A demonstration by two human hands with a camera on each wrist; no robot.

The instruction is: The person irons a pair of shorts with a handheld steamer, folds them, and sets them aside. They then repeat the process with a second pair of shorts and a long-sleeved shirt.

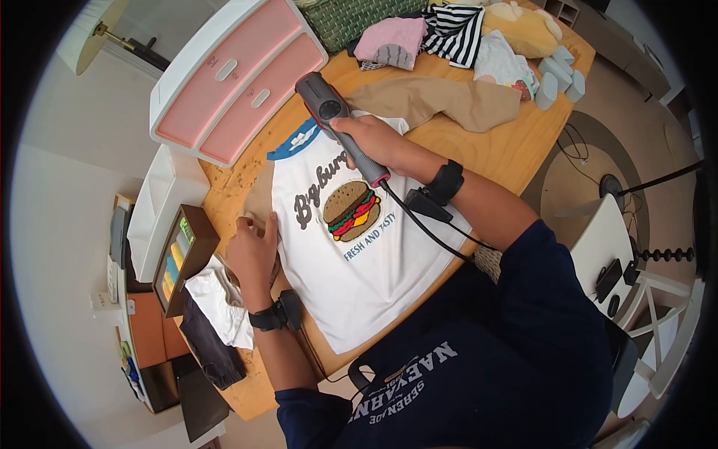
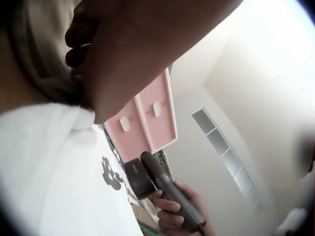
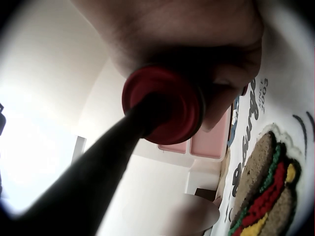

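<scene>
A white shirt (image 1: pixel 314 292) with a burger picture and tan sleeves lies spread on the wooden table. The right hand (image 1: pixel 374 142) grips a grey handheld device (image 1: pixel 323 97) by its handle, over the upper part of the shirt near the blue collar (image 1: pixel 295 142); its black cord trails down across the shirt. In the left wrist view the device (image 2: pixel 172 191) shows its broad dark head. The left hand (image 1: pixel 252 251) is at the shirt's left edge, its curled fingers pinching the tan sleeve, partly hidden in the left wrist view. In the right wrist view the device's red end (image 3: pixel 165 105) fills the centre.
Pink drawers (image 1: pixel 247 82) stand at the table's back left, beside a green basket (image 1: pixel 340 26). Folded clothes and a plush toy (image 1: pixel 520 28) lie at the back right. A brown box (image 1: pixel 179 258), white cloth (image 1: pixel 217 295) and dark cloth (image 1: pixel 209 340) are at the left.
</scene>
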